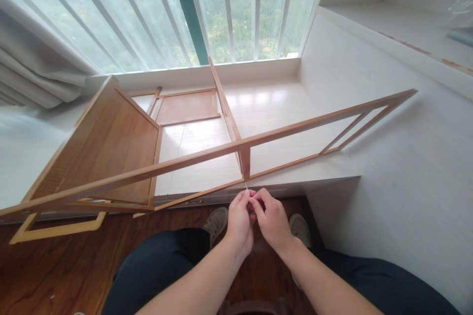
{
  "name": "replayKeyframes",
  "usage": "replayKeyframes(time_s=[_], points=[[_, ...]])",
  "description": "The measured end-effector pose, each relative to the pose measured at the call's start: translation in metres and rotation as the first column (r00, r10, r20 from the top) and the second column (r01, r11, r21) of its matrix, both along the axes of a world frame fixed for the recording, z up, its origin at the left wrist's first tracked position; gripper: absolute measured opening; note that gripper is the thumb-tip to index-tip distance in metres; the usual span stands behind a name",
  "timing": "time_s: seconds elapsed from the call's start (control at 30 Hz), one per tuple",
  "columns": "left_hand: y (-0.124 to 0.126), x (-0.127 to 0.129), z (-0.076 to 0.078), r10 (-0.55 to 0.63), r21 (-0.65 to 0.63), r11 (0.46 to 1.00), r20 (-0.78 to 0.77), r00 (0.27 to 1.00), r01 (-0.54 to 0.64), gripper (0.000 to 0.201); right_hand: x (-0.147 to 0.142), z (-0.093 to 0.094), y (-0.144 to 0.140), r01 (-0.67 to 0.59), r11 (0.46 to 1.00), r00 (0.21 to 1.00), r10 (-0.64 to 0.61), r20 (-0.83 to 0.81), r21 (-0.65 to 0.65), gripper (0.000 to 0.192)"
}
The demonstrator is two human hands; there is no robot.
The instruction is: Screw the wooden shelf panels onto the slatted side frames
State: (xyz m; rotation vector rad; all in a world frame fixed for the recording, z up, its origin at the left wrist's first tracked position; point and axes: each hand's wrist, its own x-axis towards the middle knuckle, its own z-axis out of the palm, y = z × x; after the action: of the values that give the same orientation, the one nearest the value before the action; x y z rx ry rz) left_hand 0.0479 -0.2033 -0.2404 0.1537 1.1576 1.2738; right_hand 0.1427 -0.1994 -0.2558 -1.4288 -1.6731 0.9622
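Head view: dark trouser legs and two bare forearms at the bottom edge, cut off by the frame; two grey shoes on the dark wood floor, each partly hidden behind the hands

Hard to make out: a tiny pale piece, thin as a pin or screw, poking up from between the fingertips; too small to name for certain, its lower end hidden inside the pinch

Left hand and right hand pressed together, fingers curled in narrow, fingertips of both meeting around that small piece; whether one hand or both truly grips it, cannot tell

Just above the fingertips: wooden frame lying tilted across the white window ledge, long rails running from far left to upper right, short upright post with a dark screw hole near its top; small piece just below that post's foot

Left end of the frame with a solid panel, its corner cut off by the picture edge; second flat panel farther back on the ledge

Behind: white window bars, grey curtain at left, blurred
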Motion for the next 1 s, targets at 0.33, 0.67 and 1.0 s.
replayKeyframes(time_s=[0.33,0.67,1.0], points=[[0.0023,-0.0008,0.0027,0.019,-0.024,1.0,-0.008,1.0,-0.02,0.029,0.0003,0.0025,-0.0004,-0.011,1.0,1.0,0.011,-0.007,0.003,0.025],[0.0049,0.0002,0.0013,0.044,-0.03,0.999,-0.011,0.999,-0.044,0.028,-0.0001,-0.0023,0.0012,0.021,0.999,0.994,-0.026,-0.104,-0.05,0.023],[0.0063,0.0012,0.0012,0.065,-0.019,0.998,-0.016,0.998,-0.065,0.031,-0.0025,-0.0026,0.0022,0.044,0.985,0.969,-0.083,-0.232,-0.168,0.027]])
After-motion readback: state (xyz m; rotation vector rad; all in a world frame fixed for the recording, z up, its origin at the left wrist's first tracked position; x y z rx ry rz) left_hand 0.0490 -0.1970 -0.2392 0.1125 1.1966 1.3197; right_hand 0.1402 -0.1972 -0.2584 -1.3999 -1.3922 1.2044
